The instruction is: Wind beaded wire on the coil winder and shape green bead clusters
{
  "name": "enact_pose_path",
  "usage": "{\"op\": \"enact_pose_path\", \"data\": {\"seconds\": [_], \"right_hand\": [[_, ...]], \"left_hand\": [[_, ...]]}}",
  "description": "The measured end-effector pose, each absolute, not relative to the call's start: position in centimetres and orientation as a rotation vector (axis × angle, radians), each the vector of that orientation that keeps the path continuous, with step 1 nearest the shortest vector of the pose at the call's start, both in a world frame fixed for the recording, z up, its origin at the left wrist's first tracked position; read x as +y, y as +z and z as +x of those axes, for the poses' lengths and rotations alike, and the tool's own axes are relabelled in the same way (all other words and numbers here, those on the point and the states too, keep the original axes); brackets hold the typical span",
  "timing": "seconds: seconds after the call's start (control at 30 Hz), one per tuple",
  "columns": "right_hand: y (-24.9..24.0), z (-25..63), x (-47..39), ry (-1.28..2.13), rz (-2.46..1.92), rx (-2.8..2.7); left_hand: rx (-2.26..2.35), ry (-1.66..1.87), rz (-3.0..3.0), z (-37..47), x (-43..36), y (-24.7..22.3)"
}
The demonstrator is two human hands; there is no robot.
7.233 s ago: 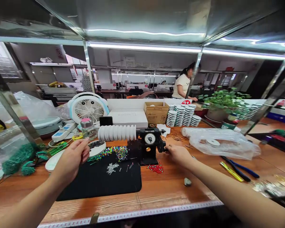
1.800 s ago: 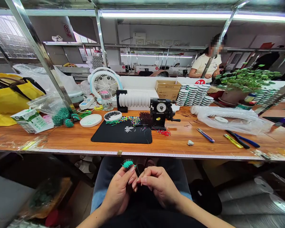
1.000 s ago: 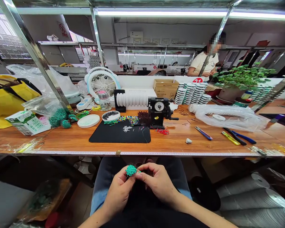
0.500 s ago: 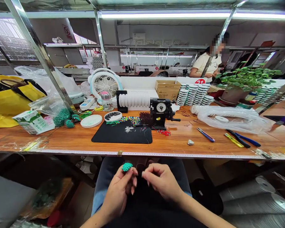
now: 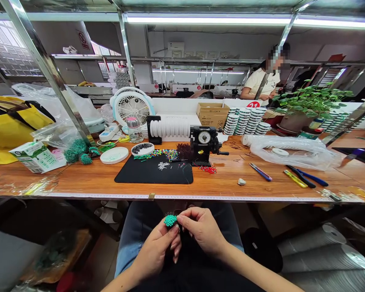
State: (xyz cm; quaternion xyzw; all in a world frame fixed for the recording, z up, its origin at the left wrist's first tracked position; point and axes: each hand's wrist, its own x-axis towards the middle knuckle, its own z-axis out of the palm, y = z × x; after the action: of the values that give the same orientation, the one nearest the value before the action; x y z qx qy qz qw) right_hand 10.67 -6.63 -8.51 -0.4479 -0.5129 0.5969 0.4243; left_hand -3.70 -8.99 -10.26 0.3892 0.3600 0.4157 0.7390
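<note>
Over my lap, my left hand [image 5: 158,245] pinches a cluster of small turquoise-green beads [image 5: 170,220] between thumb and fingers. Fine dark wire-like ends stick up behind the cluster. The thumb and fingertips of my right hand [image 5: 205,231] are pressed together at the cluster's right edge; whatever lies between them is too small to make out. On the table beyond both hands, a black mat [image 5: 152,172] bears tiny silver-white pieces [image 5: 163,165] and a row of multicoloured beads [image 5: 167,153].
A black hand-cranked counter machine [image 5: 204,142] stands behind the mat. White dishes [image 5: 114,155] and more green clusters [image 5: 76,151] are to its left. Tweezers [image 5: 260,172], a yellow cutter [image 5: 295,178] and pliers [image 5: 312,176] lie at right. Another person [image 5: 260,83] stands across the room.
My right hand has come in from the right to the cluster's edge. My left hand has shifted slightly right, and the bead cluster has turned more towards me.
</note>
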Motion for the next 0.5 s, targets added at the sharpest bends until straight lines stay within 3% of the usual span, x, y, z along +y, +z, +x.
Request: {"op": "enact_pose_path", "data": {"seconds": [0.27,0.5], "right_hand": [[-9.2,10.7,-6.6,1.429,-1.125,-1.316],[-9.4,11.5,-7.4,2.041,-0.710,-0.845]], "left_hand": [[0.856,1.031,0.863,-3.9,-8.9,-10.5],[0.869,1.120,0.684,-4.1,-9.1,-9.1]]}}
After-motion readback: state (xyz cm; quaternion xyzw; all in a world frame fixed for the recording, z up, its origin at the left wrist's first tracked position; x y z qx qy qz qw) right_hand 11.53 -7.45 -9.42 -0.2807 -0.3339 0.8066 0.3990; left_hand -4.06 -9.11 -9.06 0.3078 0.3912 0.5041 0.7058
